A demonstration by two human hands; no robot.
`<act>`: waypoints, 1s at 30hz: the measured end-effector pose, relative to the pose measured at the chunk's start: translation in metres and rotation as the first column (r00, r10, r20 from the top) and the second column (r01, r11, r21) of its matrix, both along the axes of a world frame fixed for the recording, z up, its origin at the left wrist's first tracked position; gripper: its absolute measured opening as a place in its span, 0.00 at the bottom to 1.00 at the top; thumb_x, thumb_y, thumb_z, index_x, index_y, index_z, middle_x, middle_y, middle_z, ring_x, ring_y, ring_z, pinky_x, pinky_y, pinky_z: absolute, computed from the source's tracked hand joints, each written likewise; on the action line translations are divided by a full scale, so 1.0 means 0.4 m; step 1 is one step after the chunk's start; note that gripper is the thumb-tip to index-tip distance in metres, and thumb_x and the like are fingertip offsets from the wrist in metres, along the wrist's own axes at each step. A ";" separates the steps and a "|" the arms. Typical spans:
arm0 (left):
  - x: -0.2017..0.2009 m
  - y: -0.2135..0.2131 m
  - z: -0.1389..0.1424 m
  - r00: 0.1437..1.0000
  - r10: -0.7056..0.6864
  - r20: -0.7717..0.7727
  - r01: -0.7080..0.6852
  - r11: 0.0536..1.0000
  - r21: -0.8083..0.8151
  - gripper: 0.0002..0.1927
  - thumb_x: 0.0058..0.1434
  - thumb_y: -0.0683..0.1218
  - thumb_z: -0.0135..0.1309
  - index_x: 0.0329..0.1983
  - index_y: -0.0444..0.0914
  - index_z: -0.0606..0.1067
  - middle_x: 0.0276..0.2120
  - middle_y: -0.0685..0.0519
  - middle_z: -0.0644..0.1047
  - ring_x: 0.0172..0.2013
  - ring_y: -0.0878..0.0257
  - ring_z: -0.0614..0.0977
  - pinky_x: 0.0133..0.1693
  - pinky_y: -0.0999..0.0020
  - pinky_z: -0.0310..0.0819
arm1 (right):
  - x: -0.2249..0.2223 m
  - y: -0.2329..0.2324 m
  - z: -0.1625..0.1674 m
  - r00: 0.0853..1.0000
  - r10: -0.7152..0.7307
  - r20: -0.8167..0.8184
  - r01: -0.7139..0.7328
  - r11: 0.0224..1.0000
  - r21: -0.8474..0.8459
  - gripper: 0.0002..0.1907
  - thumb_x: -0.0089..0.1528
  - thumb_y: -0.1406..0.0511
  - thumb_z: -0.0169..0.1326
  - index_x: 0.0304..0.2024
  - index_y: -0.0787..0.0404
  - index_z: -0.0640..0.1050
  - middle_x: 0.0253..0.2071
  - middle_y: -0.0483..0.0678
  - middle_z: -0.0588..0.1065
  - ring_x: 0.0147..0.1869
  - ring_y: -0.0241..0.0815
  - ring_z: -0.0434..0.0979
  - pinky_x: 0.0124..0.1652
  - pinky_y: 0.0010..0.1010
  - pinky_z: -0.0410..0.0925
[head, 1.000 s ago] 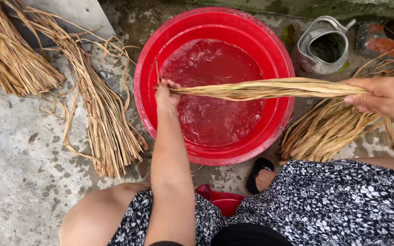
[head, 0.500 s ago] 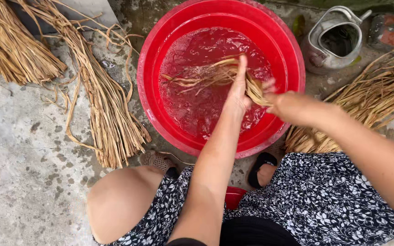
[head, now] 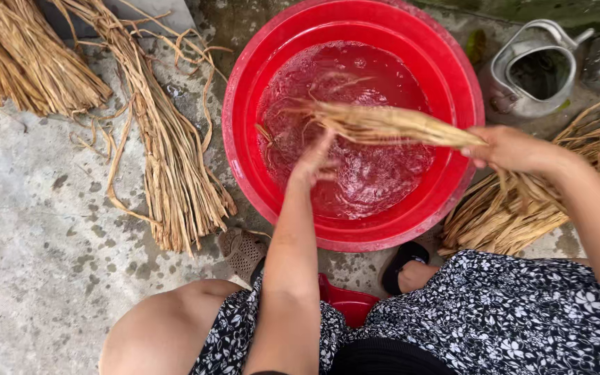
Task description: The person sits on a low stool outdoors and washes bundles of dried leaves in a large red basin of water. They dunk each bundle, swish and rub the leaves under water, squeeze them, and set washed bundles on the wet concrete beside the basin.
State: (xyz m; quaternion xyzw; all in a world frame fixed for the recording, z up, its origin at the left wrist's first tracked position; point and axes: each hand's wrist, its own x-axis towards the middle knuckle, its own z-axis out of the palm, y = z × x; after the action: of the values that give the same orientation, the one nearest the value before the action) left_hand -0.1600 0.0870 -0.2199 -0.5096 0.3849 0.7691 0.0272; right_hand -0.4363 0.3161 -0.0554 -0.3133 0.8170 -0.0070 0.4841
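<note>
A red plastic basin (head: 244,160) holds foamy water. Above it my right hand (head: 512,148) grips one end of a wet bundle of straw-coloured fibres (head: 383,123), which stretches leftward and drips over the water. My left hand (head: 314,163) is blurred just under the bundle's loose end, fingers apart, close to the water; whether it touches the strands is unclear.
Dry fibre bundles lie on the concrete at left (head: 168,160) and top left (head: 22,62), with another heap at right (head: 522,208). A metal kettle (head: 532,76) stands beyond the basin. My knees, patterned dress and a low red stool (head: 345,302) are below.
The bundle was held level across the basin, then plunged into the water with both hands. Now my right hand has lifted it out to the right, and my left hand has let go.
</note>
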 end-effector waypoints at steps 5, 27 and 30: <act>0.011 0.003 0.004 0.899 -0.014 0.438 0.329 0.682 -0.653 0.16 0.66 0.56 0.56 0.54 0.49 0.80 0.54 0.43 0.80 0.51 0.50 0.83 0.54 0.53 0.77 | 0.055 -0.148 -0.235 0.990 -0.099 -0.099 0.096 0.995 -0.032 0.14 0.70 0.59 0.51 0.53 0.61 0.76 0.30 0.48 0.74 0.31 0.42 0.72 0.34 0.39 0.67; 0.157 -0.072 -0.035 0.450 -0.357 0.818 0.886 0.293 -0.360 0.19 0.71 0.47 0.41 0.60 0.33 0.70 0.57 0.40 0.76 0.55 0.46 0.80 0.49 0.49 0.80 | -0.057 -0.186 -0.140 0.972 -0.134 -0.193 0.127 0.991 -0.048 0.16 0.63 0.56 0.61 0.46 0.60 0.83 0.34 0.55 0.80 0.34 0.47 0.77 0.36 0.43 0.71; 0.172 -0.103 0.012 0.522 -0.314 0.793 0.849 0.282 -0.447 0.17 0.72 0.47 0.41 0.57 0.34 0.73 0.53 0.38 0.78 0.53 0.45 0.82 0.51 0.51 0.79 | -0.197 -0.117 0.028 0.954 -0.161 -0.254 0.104 0.969 -0.223 0.14 0.64 0.60 0.64 0.47 0.61 0.83 0.31 0.51 0.79 0.31 0.42 0.74 0.31 0.38 0.67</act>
State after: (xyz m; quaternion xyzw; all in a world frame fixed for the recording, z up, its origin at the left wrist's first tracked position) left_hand -0.0913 0.0456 -0.2151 -0.4679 0.8270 0.2372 0.2024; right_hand -0.5150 0.2693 -0.0443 -0.3041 0.8894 -0.0817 0.3313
